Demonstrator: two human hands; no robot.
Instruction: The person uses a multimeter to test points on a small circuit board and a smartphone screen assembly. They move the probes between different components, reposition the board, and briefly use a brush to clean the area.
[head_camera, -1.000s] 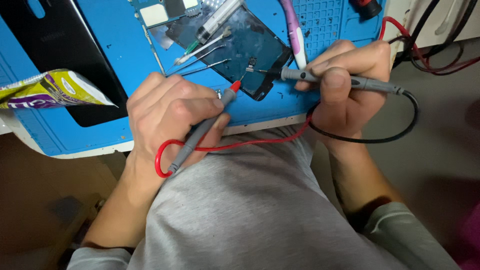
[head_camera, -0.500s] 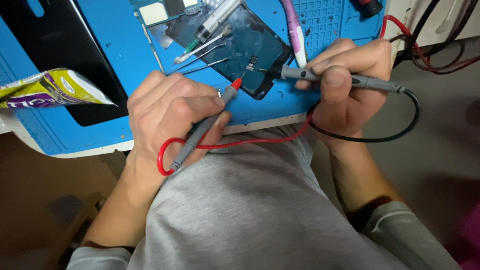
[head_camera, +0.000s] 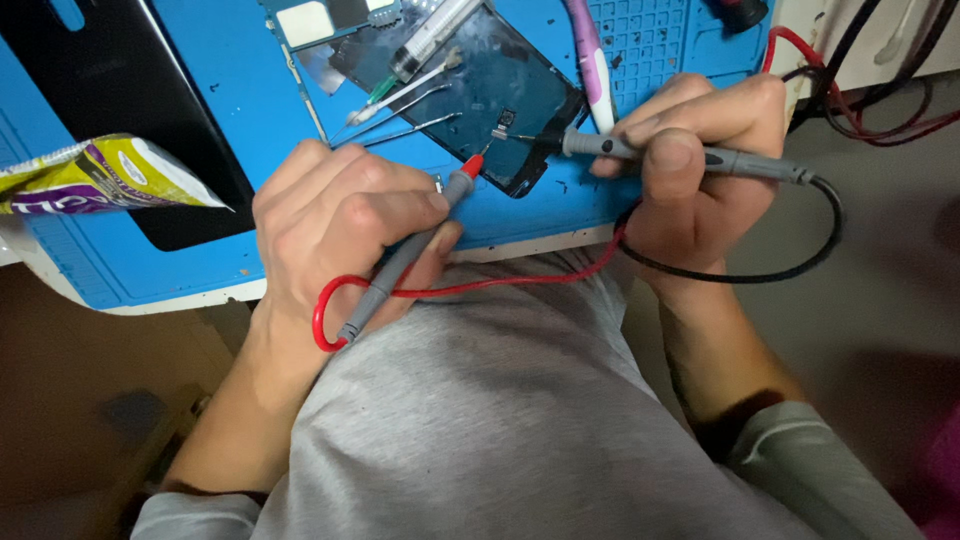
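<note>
My left hand (head_camera: 345, 215) grips a grey test probe with a red tip (head_camera: 470, 168), its red lead (head_camera: 450, 290) looping under my wrist. My right hand (head_camera: 700, 165) holds a grey probe with a black collar (head_camera: 590, 145) and a black lead (head_camera: 790, 265). Both metal tips rest close together on a small part near the lower edge of an opened dark phone body (head_camera: 470, 95). The phone lies on a blue work mat (head_camera: 250, 110).
Tweezers (head_camera: 400, 100) and a syringe (head_camera: 435, 35) lie across the phone. A purple-white tool (head_camera: 590, 55) lies at its right. A black panel (head_camera: 120, 90) and a yellow-purple packet (head_camera: 90, 175) sit at left. Red and black cables (head_camera: 870, 90) hang at right.
The red probe tip has crept slightly up and right toward the black probe's tip. Both hands otherwise hold still.
</note>
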